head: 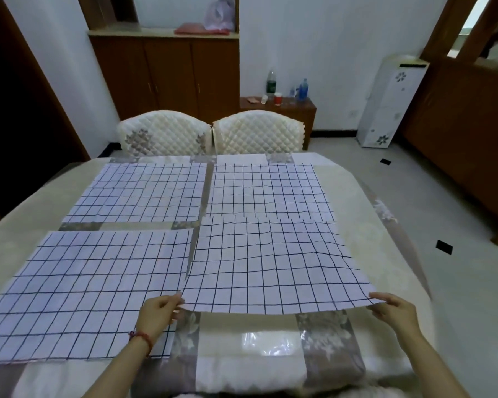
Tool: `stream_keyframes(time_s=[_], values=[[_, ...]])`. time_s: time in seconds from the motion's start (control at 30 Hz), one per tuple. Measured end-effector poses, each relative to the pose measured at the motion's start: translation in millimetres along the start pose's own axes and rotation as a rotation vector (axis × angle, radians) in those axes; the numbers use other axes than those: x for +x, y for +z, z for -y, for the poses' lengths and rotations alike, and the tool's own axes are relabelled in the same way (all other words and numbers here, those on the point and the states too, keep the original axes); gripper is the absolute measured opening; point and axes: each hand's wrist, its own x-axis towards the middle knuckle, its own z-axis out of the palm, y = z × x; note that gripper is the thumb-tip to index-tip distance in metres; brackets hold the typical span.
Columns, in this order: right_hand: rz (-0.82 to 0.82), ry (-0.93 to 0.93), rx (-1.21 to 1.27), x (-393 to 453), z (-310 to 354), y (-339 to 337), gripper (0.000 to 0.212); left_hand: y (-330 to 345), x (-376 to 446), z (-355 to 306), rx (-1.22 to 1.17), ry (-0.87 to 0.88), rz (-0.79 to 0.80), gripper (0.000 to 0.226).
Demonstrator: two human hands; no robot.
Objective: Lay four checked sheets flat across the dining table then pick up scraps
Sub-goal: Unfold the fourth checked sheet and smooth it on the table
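The left hand (158, 311) pinches the near left corner of the near right checked sheet (270, 262), its fingers (176, 300) curled under the edge with the thumb on top. The right hand (393, 308) pinches the near right corner of the same sheet, fingers closed on the edge. A red string bracelet (141, 338) circles the left wrist.

Between the two hands the sheet's near edge is lifted slightly off the worktop (250, 349) and casts a thin shadow; farther away the sheet lies down on the surface, a little wavy. Its far edge meets or just overlaps the near edge of the far right checked sheet (268, 191), which lies flat. Just left of it, across a narrow strip of bare cloth, lies the near left checked sheet (81, 291), and the left forearm crosses its near right corner. The far left checked sheet (144, 192) lies flat beyond a band of patterned tablecloth.

The worktop is covered in a cream and grey floral cloth under a glossy clear film. Two quilted cream chairs (210, 132) stand at the far side. Behind them are a brown wooden cabinet (167, 76), a low side table (282, 107) with bottles and a red cup (278, 99), and a white water dispenser (391, 101) on the right.
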Motion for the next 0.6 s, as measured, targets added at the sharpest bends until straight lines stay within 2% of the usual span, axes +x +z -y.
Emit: stream_keyframes(time_s=[0.17, 0.27, 0.37, 0.43, 0.5, 0.6], values=[[-0.011, 0.094, -0.023, 1.8, -14.2, 0.7, 0.026, 14.5, -3.9, 11.3, 0.107, -0.062, -0.054, 0.024], [-0.047, 0.122, 0.019, -0.9, -8.4, 3.1, 0.022, 22.2, -6.7, 13.2, 0.118, -0.086, -0.086, 0.012], [-0.085, 0.172, 0.071, 4.8, -11.1, 3.8, 0.016, 26.0, -3.5, 15.5, 0.120, -0.139, -0.142, 0.009], [-0.104, 0.161, -0.026, 8.6, -18.6, 5.4, 0.022, 28.3, -2.2, 14.9, 0.136, -0.146, -0.186, 0.005], [-0.107, 0.150, -0.122, 6.0, -23.2, 7.3, 0.024, 30.6, -1.6, 16.2, 0.172, -0.147, -0.211, 0.011], [-0.094, 0.139, -0.175, 1.8, -25.4, 10.1, 0.023, 33.3, -5.0, 17.4, 0.181, -0.167, -0.183, 0.011]])
